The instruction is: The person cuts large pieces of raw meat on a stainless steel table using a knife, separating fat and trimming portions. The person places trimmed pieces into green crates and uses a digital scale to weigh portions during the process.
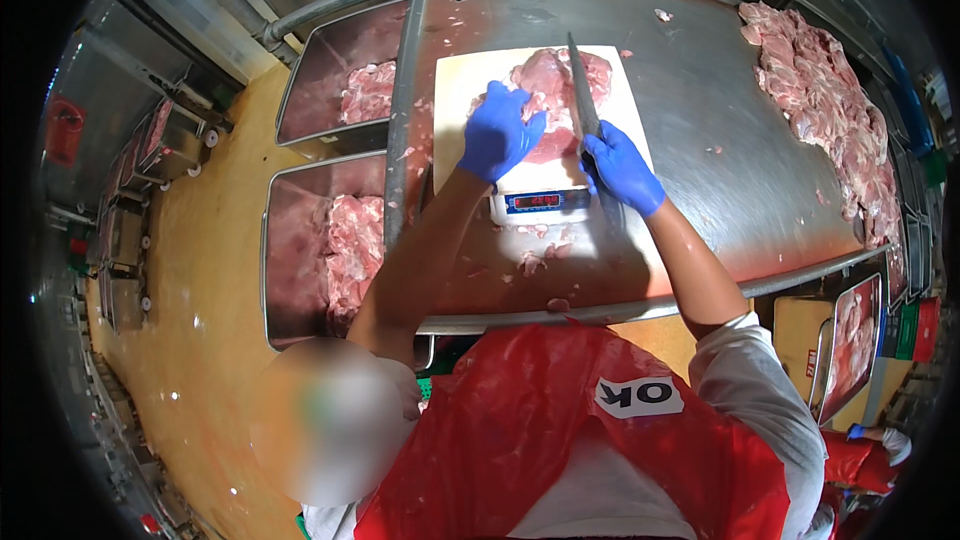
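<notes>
On a white cutting board (463,75) lies a pink piece of raw meat (545,75). My left hand (500,132), in a blue glove, rests at the meat's left edge with its thumb apart from the fingers. In my blue-gloved right hand (625,168) is a long knife (583,90), gripped by the handle. Its blade points away from me and lies over the right part of the meat. Directly in front of the board is a weighing scale (542,205) with a lit red display. Small meat scraps (535,260) lie on the near side of the scale.
The metal table (690,110) has a raised rim. A large heap of raw meat (825,120) covers its right end. Two metal bins (290,250) with meat stand against its left side. Another meat bin (850,350) and a person in a red apron (860,460) are at the lower right.
</notes>
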`<act>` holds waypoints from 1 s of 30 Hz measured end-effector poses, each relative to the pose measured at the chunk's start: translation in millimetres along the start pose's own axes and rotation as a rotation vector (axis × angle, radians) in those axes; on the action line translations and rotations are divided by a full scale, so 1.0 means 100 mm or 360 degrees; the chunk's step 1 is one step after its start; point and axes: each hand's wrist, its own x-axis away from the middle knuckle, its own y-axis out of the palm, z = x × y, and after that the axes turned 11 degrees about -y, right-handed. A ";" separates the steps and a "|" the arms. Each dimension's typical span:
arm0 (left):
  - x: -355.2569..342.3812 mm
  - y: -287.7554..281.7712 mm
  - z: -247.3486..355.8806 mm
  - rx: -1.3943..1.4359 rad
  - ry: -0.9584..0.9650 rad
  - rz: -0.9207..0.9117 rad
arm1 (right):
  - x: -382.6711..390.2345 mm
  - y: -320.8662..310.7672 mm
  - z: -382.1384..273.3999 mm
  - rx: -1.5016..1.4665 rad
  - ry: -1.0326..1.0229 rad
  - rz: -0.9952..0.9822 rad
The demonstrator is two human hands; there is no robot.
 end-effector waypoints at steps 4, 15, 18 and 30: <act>-0.23 -0.13 -0.23 -0.0191 0.0808 0.0076 | -0.28 0.08 -0.14 -0.0421 0.0277 -0.0148; -0.27 -0.62 -0.20 -0.0150 0.0607 -0.0208 | 0.10 0.28 -0.16 0.1182 -0.0263 -0.0714; -0.02 -0.75 -0.02 0.0428 -0.0280 -0.0430 | 0.21 0.29 -0.14 0.1253 -0.0217 -0.0699; 0.49 -2.00 -0.49 0.0984 -0.1442 -0.0086 | 0.64 0.03 -0.05 0.1641 -0.0065 -0.0831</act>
